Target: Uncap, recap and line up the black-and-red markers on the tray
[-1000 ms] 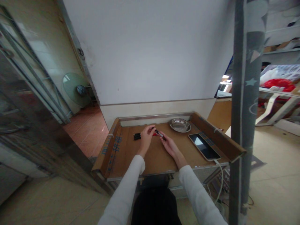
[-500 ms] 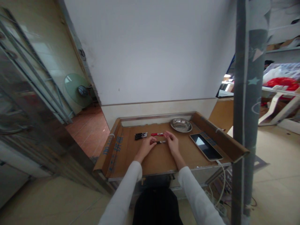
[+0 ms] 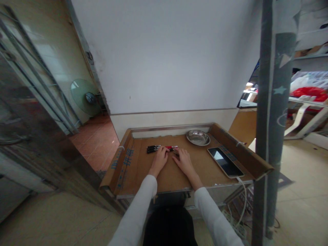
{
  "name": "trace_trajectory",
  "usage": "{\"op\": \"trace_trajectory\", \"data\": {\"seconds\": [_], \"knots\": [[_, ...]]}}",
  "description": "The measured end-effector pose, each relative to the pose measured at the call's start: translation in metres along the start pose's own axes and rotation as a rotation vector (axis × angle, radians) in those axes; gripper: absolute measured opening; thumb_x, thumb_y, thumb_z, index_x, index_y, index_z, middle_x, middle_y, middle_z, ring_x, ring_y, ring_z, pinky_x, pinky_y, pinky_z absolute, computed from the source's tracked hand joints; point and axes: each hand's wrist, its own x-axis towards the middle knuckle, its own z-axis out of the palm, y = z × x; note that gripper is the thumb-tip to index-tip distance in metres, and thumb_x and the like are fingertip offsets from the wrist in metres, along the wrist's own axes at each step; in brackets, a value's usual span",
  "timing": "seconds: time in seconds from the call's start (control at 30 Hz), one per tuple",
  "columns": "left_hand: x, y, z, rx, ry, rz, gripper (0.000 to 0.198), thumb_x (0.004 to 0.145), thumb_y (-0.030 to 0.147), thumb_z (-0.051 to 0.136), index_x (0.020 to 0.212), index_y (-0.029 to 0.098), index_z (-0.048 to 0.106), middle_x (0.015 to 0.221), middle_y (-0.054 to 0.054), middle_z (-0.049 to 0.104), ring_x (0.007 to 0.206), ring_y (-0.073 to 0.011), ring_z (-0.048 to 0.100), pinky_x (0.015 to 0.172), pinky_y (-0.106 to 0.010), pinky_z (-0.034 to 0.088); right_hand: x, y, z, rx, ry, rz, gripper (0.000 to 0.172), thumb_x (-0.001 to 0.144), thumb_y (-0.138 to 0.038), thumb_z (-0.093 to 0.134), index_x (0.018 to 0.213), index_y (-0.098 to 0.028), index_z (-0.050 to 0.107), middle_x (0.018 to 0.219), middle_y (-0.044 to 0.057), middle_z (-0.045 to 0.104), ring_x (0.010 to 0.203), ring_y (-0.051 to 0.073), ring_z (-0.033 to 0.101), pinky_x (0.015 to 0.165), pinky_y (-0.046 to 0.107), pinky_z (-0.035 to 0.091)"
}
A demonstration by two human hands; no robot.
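On the brown cardboard surface (image 3: 143,171), several black pens (image 3: 151,149) lie side by side, just left of my left hand (image 3: 161,158). A red pen (image 3: 169,147) lies beyond my fingertips, partly hidden by them. Between my hands is another black pen (image 3: 171,150), close to the red one. My left fingers are closed on its left part. The fingers and thumb of my right hand (image 3: 183,160) are bent around its right end, where a little of the tip shows. Much of this pen is covered by my fingers.
A round steel dish (image 3: 198,137) stands at the back right. Nearer on the right lies a phone (image 3: 225,162) with a white cable (image 3: 245,194) hanging over the front edge. Folded cardboard sides (image 3: 241,150) border the surface. A grey post (image 3: 269,136) rises at the right.
The black pen between my hands has moved away from me, up beside the red pen. Both hands have shifted forward with it, and the right one also slightly left.
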Motion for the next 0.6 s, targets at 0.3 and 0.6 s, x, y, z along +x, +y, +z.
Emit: {"op": "trace_trajectory", "data": {"seconds": [0.3,0.6], "knots": [[-0.001,0.003,0.006,0.021,-0.116,0.076,0.017,0.084,0.015,0.049,0.098,0.019,0.059,0.101,-0.005,0.053,0.101,-0.0180,0.052,0.094,-0.036,0.043,0.001,0.015,0.004,-0.063,-0.045,-0.051,0.017,0.085,-0.021,0.049,0.092,-0.021,0.064,0.094,0.007,0.061,0.092,0.020,0.052,0.080,0.032,0.038],[0.006,0.002,0.012,0.076,-0.056,-0.022,0.008,0.085,0.016,0.049,0.087,0.018,0.056,0.093,-0.004,0.053,0.092,-0.0179,0.054,0.087,-0.035,0.046,0.008,0.008,-0.003,-0.186,-0.022,-0.002,0.021,0.087,-0.019,0.045,0.093,-0.020,0.065,0.092,0.009,0.062,0.090,0.022,0.052,0.079,0.032,0.038]]}}
